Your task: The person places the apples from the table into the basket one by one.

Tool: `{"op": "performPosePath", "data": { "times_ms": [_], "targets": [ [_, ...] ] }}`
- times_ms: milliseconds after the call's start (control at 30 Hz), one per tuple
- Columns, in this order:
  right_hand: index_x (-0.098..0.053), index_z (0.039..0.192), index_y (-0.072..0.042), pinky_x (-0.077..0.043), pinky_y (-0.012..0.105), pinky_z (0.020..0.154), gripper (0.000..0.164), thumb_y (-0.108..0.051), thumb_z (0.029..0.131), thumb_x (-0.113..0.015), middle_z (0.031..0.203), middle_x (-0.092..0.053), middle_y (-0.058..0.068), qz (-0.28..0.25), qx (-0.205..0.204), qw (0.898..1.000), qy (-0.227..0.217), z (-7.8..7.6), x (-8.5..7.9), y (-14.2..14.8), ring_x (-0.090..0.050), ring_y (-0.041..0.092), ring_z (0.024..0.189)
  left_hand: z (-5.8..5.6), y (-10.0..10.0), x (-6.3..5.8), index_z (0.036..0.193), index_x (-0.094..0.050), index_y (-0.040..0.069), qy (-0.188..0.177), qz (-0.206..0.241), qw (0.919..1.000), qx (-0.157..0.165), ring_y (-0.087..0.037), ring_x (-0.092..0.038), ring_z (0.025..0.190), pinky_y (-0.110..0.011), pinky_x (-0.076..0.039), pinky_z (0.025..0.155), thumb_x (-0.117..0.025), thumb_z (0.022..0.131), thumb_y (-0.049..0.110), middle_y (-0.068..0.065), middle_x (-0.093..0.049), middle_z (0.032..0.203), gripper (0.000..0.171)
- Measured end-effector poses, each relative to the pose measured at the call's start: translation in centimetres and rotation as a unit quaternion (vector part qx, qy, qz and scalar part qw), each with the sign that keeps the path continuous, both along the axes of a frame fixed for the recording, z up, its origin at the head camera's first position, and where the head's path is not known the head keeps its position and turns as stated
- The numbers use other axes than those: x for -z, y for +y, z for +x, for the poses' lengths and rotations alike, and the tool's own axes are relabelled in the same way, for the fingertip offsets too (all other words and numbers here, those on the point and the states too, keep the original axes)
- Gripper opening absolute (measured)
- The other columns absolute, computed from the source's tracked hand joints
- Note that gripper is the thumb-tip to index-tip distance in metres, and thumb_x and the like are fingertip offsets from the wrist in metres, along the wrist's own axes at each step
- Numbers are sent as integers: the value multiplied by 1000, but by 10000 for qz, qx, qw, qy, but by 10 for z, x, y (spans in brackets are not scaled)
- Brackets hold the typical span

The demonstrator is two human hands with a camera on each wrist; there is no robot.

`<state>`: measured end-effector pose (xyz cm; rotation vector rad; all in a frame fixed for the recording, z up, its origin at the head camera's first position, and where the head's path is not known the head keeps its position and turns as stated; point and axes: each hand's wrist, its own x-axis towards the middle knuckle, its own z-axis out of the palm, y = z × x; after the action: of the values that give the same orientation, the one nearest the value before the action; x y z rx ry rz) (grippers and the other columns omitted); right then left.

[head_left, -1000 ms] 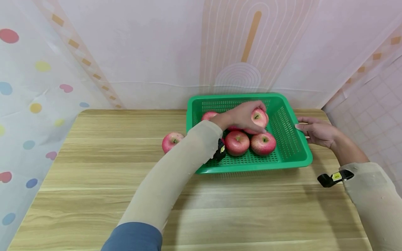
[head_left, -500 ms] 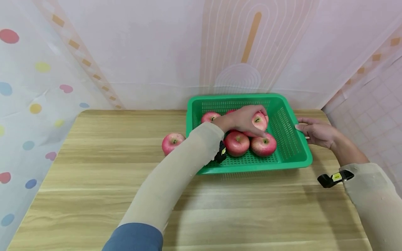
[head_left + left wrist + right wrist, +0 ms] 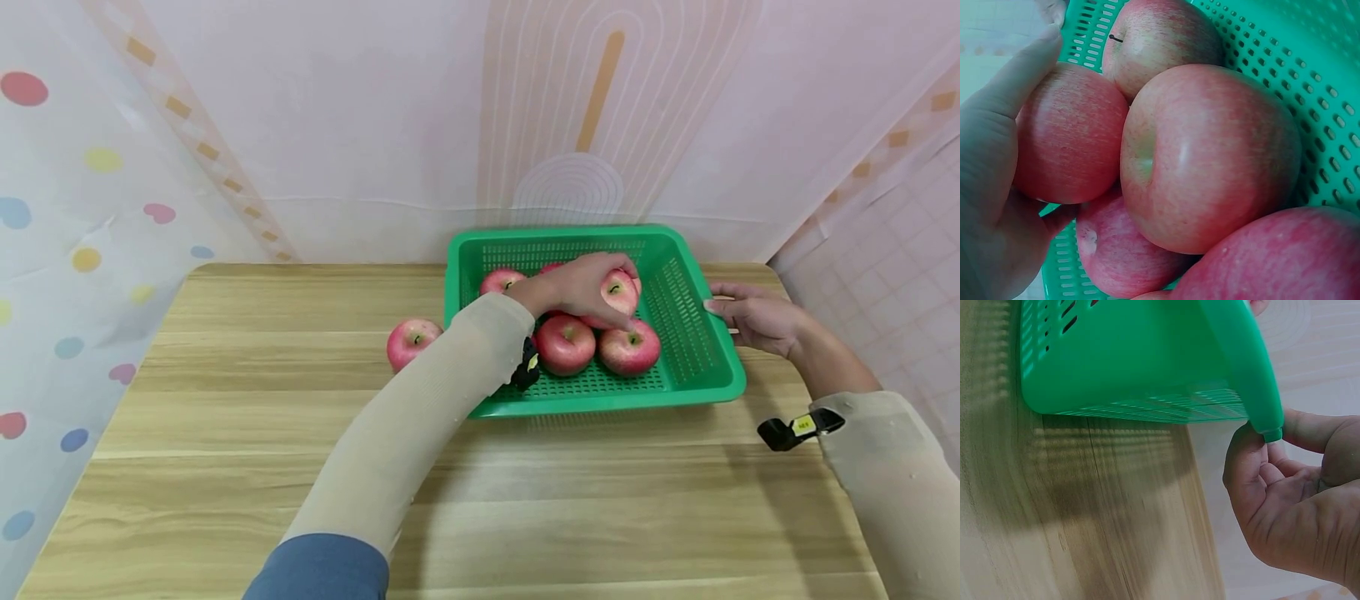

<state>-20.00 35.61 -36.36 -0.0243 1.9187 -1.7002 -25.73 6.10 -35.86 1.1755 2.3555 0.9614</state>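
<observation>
A green perforated plastic basket (image 3: 600, 406) holds several red apples. Reaching into it, my left hand (image 3: 576, 285) grips an apple (image 3: 619, 290) at the basket's right-middle, thumb on the near side. That same apple (image 3: 1069, 134) appears in the left wrist view, between the thumb and the fingers, close against other apples. Two apples, one red (image 3: 567, 344) and one paler (image 3: 630, 347), lie just in front of the hand. At the basket's right end, my right hand (image 3: 757, 317) pinches the rim; the right wrist view shows the fingers (image 3: 1244, 469) under the rim (image 3: 1266, 400).
One apple (image 3: 412, 342) sits on the wooden table (image 3: 285, 433) outside the basket, left of it and partly behind the left sleeve. A patterned wall covering (image 3: 375, 125) stands right behind the table's back edge.
Over the first half second my left hand sank slightly with its apple, uncovering more of an apple behind the wrist. Since then it has hardly moved. The right hand stays on the rim.
</observation>
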Motion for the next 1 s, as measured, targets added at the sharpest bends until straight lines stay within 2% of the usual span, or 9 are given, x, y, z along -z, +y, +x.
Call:
{"op": "performPosePath", "data": {
  "times_ms": [167,333,467,767,1000],
  "targets": [
    [-62,115,-15,-59,32,73,22,-5,109,-43,97,-73,2,15,-15,10000,5,0,0,-1,-72,13,86,0,-2,-2,126,-58,10,-20,-69,9999,-87,-13,-54,114,-19,-42,96,-84,83,38,-3,-60,122,58],
    [-61,115,-16,-59,32,74,22,-5,109,-43,97,-73,2,64,-25,10000,15,-1,0,-1,-72,13,86,-1,-2,-4,138,-54,11,-58,-312,9993,-188,-13,-50,126,-19,-40,101,-74,90,46,-3,-56,135,63],
    [-61,115,-16,-59,32,74,22,-5,109,-43,98,-73,2,61,-29,10000,7,-1,1,0,-72,13,87,-2,-2,-7,140,-54,9,-84,-298,9993,-225,-14,-48,131,-19,-38,104,-69,94,47,-4,-54,141,62],
    [-62,113,-15,-59,32,74,23,-5,109,-42,97,-73,1,35,1,10000,12,-2,1,2,-72,13,86,-4,-2,-21,143,-50,11,-215,-309,9989,-270,-16,-47,132,-24,-41,105,-67,94,48,-9,-51,145,64],
    [-62,113,-15,-59,32,74,24,-4,109,-41,97,-73,2,-10,-15,10000,-9,-1,1,3,-72,13,86,-2,-5,-32,144,-49,13,-268,-319,9989,-199,-20,-44,137,-26,-38,109,-68,94,49,-12,-48,150,64]
  ]
}}
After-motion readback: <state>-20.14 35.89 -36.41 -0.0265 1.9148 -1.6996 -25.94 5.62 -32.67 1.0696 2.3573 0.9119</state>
